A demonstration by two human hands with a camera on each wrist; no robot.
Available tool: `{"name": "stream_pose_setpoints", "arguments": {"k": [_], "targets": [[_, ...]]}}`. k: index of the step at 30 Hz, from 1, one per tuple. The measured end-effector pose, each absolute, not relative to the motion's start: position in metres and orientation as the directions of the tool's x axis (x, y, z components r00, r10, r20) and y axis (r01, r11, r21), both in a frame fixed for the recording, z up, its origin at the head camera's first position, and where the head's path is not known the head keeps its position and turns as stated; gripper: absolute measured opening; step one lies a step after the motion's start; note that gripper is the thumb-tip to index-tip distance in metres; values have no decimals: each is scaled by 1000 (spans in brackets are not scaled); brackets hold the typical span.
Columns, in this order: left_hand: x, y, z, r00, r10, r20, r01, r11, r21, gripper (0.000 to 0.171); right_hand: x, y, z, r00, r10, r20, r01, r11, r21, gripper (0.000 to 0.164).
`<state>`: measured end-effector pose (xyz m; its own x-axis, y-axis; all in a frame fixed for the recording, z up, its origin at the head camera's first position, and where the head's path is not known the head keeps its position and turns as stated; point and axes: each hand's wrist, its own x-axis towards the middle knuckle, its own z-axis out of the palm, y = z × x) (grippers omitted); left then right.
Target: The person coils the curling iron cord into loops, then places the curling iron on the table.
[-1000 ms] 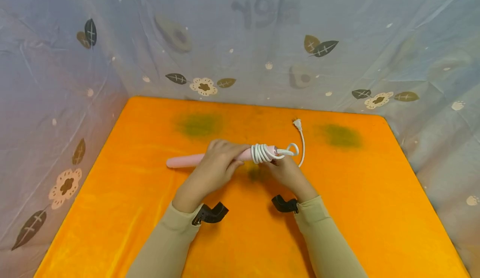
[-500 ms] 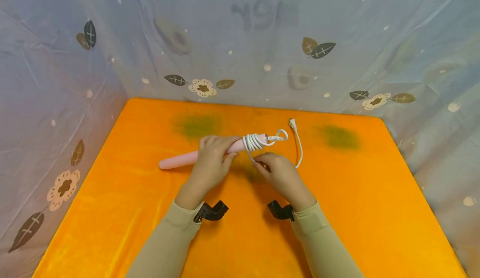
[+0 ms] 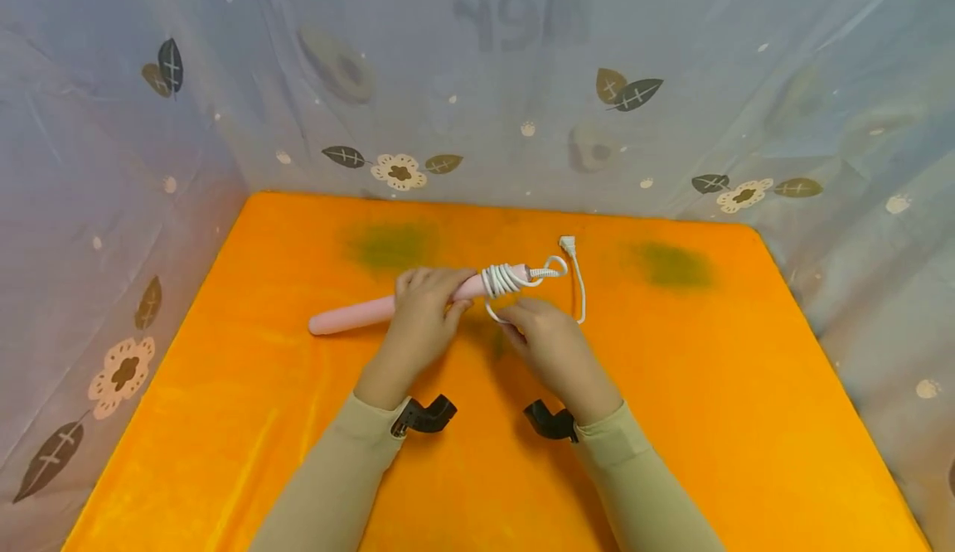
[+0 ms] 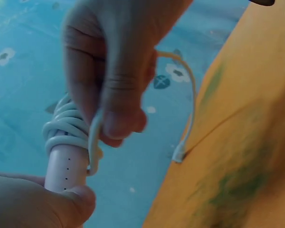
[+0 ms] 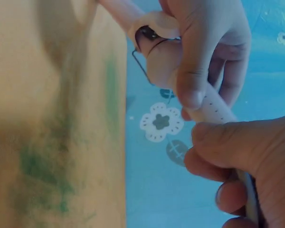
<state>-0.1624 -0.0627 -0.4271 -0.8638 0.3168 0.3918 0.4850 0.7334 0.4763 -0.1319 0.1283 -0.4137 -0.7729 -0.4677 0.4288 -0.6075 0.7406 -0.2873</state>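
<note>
A pink curling iron (image 3: 351, 317) lies slantwise in my left hand (image 3: 421, 312), its barrel pointing left and its cord end up to the right. In the right wrist view, my left thumb and fingers grip the handle (image 5: 216, 105) just past the clamp lever (image 5: 162, 26). Several turns of white cord (image 3: 498, 280) are wound round the handle's end. Just on the near side of these turns, my right hand (image 3: 552, 341) pinches the cord's running part between thumb and fingers, as the left wrist view shows. The cord runs on beyond that hand to a white plug (image 3: 568, 244).
An orange cloth (image 3: 709, 419) with dark green patches covers the table. Behind and at both sides hangs a pale curtain (image 3: 477, 88) printed with flowers and leaves. Each wrist carries a black camera mount (image 3: 429, 416).
My right hand has come from beneath the handle's cord end to its near side, drawing a strand of cord out. The iron's right end has risen and shifted left. The plug has slid left.
</note>
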Motion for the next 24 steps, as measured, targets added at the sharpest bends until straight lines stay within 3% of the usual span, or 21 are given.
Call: {"name": "stream_pose_setpoints", "arguments": {"k": [6,13,24], "targets": [[-162,-58,-438,-880,376,291,472,765,438,38,-132,129,-416,-740,-472,479,-629,738,-244,9],[-160,-55,-440,-872,443,209,489,763,422,31,-133,131,-418,-747,-454,486,-607,763,-221,25],[-171,-75,-434,-919,301,256,387,818,426,38,-126,134,-398,-813,-417,406,-551,776,-308,10]]}}
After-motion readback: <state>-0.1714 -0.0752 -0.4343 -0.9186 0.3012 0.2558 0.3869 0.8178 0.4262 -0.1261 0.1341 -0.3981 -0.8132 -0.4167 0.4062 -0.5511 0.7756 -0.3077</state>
